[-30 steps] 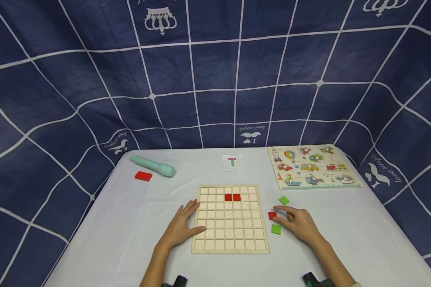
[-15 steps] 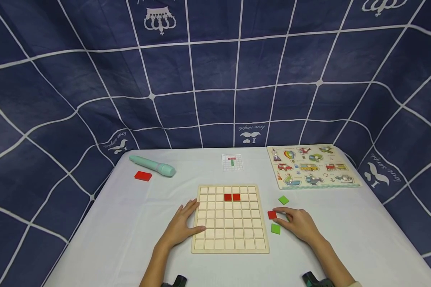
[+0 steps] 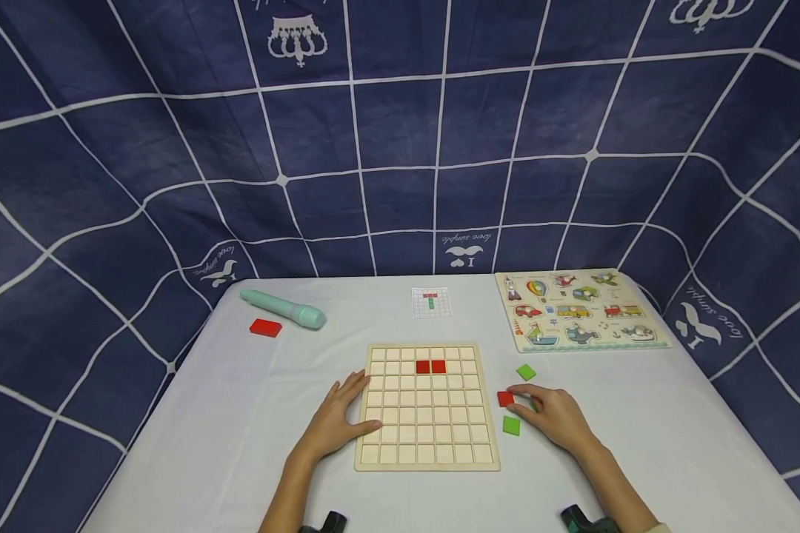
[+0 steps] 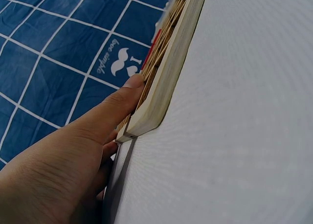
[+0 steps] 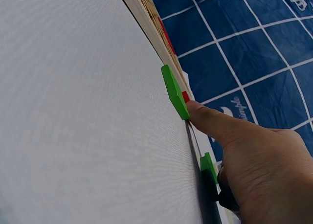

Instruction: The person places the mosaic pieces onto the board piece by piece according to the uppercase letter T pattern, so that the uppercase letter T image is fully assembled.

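In the head view a wooden grid board (image 3: 433, 437) lies flat, with two red tiles (image 3: 430, 366) side by side in its second row. My left hand (image 3: 338, 418) rests at the board's left edge, fingers fairly straight and thumb (image 4: 120, 104) over the rim. To the right of the board, my right hand (image 3: 553, 411) pinches a loose red square tile (image 3: 504, 399) between thumb and index finger. Green tiles lie around that hand: one behind (image 3: 526, 371), one in front (image 3: 511, 426), and one mostly hidden under the fingers.
A small pattern card (image 3: 431, 303) with a red and green T lies behind the board. At the back right is a picture puzzle (image 3: 583, 314) with vehicles. A mint-green microphone-shaped object (image 3: 283, 308) and a red piece (image 3: 265, 327) lie at the back left.
The index finger of my right hand has closed in toward the thumb, onto the red tile. My left hand and the board stay as they were.
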`<state>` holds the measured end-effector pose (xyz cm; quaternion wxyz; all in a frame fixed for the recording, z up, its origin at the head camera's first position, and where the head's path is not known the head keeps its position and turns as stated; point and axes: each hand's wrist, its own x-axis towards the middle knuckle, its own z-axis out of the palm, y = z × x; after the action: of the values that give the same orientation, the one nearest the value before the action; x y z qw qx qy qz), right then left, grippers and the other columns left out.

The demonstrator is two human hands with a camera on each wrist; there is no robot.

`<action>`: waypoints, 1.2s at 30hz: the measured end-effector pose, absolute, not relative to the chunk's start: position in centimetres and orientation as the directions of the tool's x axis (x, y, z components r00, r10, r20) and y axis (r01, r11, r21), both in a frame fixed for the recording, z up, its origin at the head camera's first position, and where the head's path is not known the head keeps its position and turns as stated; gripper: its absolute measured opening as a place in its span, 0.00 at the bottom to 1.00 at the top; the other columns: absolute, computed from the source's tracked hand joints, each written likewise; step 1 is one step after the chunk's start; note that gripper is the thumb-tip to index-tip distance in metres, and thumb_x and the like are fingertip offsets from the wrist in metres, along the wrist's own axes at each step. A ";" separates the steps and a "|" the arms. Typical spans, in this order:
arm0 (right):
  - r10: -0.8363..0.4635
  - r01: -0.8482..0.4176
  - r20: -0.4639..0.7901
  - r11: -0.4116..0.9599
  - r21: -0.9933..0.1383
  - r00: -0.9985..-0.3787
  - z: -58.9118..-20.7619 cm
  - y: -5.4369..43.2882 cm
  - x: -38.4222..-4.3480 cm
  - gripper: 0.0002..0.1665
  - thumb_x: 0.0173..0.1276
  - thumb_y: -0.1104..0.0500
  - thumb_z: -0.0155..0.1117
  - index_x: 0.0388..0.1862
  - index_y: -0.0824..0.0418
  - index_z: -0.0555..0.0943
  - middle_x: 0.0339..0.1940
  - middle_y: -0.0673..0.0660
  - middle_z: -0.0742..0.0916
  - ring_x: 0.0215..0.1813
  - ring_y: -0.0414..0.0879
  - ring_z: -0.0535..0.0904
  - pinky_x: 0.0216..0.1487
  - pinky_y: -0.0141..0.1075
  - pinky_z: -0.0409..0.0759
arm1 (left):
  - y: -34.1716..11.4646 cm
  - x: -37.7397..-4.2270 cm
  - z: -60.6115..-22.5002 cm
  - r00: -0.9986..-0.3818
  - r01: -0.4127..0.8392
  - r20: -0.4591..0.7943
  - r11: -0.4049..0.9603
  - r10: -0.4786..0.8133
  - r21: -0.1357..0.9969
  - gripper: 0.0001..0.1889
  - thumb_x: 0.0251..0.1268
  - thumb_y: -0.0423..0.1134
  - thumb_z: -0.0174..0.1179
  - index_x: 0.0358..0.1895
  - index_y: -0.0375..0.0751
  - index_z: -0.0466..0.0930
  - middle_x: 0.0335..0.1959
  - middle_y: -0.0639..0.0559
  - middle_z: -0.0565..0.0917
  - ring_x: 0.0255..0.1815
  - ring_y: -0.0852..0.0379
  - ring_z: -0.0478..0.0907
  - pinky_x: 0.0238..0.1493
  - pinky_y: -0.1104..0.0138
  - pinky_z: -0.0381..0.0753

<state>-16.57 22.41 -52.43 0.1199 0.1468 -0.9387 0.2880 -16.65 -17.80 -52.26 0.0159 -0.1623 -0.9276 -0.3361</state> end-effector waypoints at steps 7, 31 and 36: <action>-0.195 -0.356 0.343 0.785 -0.507 -0.919 -52.4 22.4 -16.5 0.18 0.52 0.45 0.71 0.41 0.50 0.85 0.07 0.37 0.61 0.13 0.31 0.51 0.14 0.26 0.52 | -17.8 -16.7 -52.4 -0.941 0.332 0.166 0.717 0.294 0.613 0.47 0.42 0.63 0.67 0.66 0.41 0.66 0.69 0.49 0.62 0.71 0.51 0.53 0.71 0.55 0.44; -0.341 -0.514 0.409 0.726 -0.458 -0.846 -52.1 14.0 -17.6 0.20 0.53 0.41 0.69 0.41 0.49 0.85 0.07 0.34 0.58 0.16 0.30 0.48 0.20 0.26 0.61 | -17.9 -16.6 -52.2 -0.943 0.326 0.155 0.715 0.296 0.619 0.47 0.43 0.63 0.67 0.66 0.41 0.65 0.69 0.48 0.62 0.71 0.50 0.52 0.71 0.55 0.44; -0.338 -0.540 0.459 0.720 -0.436 -0.821 -52.3 11.4 -18.0 0.19 0.53 0.42 0.69 0.41 0.49 0.85 0.06 0.33 0.61 0.16 0.30 0.50 0.19 0.26 0.63 | -17.9 -16.7 -52.4 -0.943 0.324 0.153 0.716 0.294 0.618 0.47 0.42 0.63 0.67 0.66 0.41 0.65 0.69 0.48 0.62 0.71 0.50 0.52 0.71 0.55 0.44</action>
<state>-17.97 11.42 -52.32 0.1763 0.2412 -0.9104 0.2862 -16.66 -17.86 -52.38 0.0218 -0.1670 -0.9260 -0.3378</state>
